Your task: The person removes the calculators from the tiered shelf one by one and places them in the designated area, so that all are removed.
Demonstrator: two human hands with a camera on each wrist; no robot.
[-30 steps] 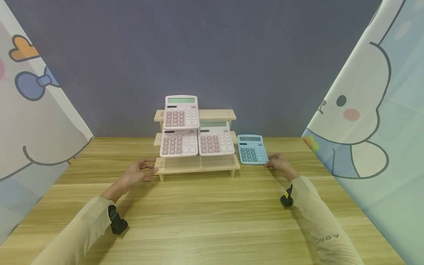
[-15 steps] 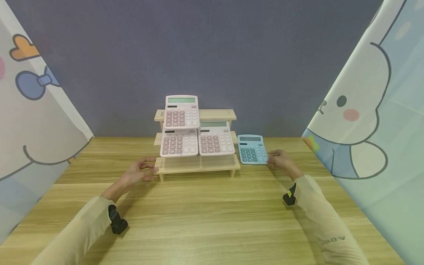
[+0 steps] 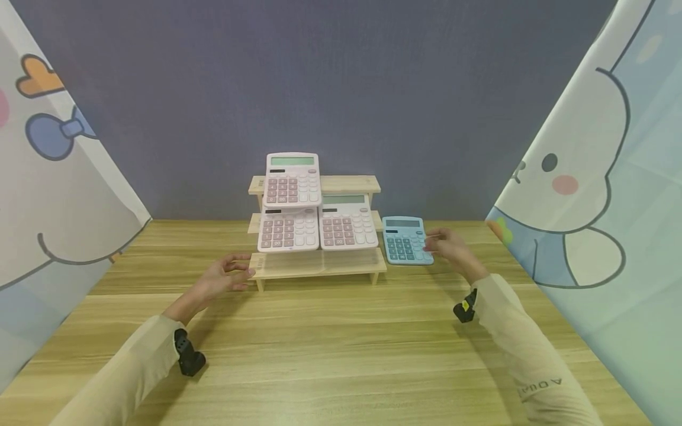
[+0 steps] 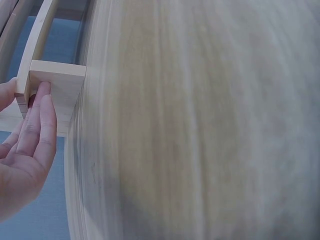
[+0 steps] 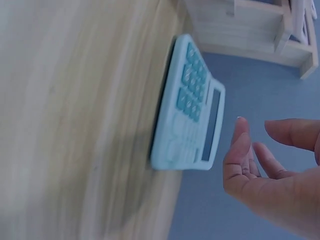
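Light blue and rectangular, a calculator with darker blue keys (image 3: 403, 239) sits on the wood-grained surface (image 3: 330, 349), just beside the right end of a pale wooden tiered stand (image 3: 318, 266). Its display end overlaps the line where the dark grey-blue backdrop (image 3: 341, 89) rises; whether it leans there I cannot tell. Three white calculators with pink keys rest on the stand, one (image 3: 292, 177) high at the left, two (image 3: 289, 231) (image 3: 348, 223) side by side below. Wood grain runs from the stand's front legs towards the person, between the two forearms. The left grip (image 3: 219, 277) pinches the lowest shelf's left end, thumb above, fingers beneath. The right grip (image 3: 450, 247) is loosely spread by the blue calculator's right edge, apart from it in the right-wrist view. Compared with a second ago, it has left the near right corner and sits farther back; the left grip and the calculators lie as before
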